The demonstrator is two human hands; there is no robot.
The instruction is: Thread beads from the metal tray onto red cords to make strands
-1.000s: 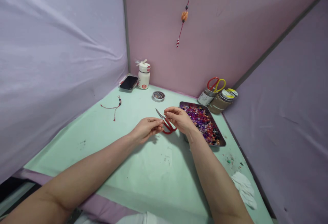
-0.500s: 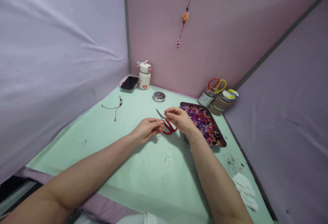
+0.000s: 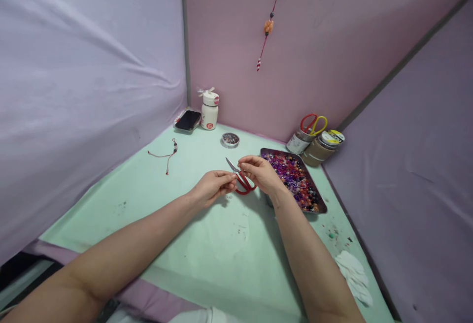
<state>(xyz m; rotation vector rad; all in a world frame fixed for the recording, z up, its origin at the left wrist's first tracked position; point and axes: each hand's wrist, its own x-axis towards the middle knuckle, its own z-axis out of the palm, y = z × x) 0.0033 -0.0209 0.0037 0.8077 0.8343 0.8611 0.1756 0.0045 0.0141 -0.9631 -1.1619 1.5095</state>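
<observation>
My left hand [image 3: 215, 186] is closed in a pinch above the middle of the green table [image 3: 199, 269]; what its fingertips hold is too small to make out. Close beside it, my right hand [image 3: 258, 173] also pinches, thumb against fingers, on something I cannot make out. The two sets of fingertips are near each other but apart. Just beyond and under them lie red-handled scissors [image 3: 244, 185], blades pointing away to the upper left. A metal tray [image 3: 324, 209] of purple, red, orange and black beads sits right of my right hand, partly behind the wrist.
A round tin [image 3: 230, 140], white bottle [image 3: 210, 111] and phone [image 3: 188, 120] stand farther back. A beaded cord [image 3: 170, 154] lies left. Jars [image 3: 318, 149], one can [image 3: 298, 141] holding scissors, and a white cloth [image 3: 353, 276] are right. A beaded string [image 3: 268, 26] hangs on the wall.
</observation>
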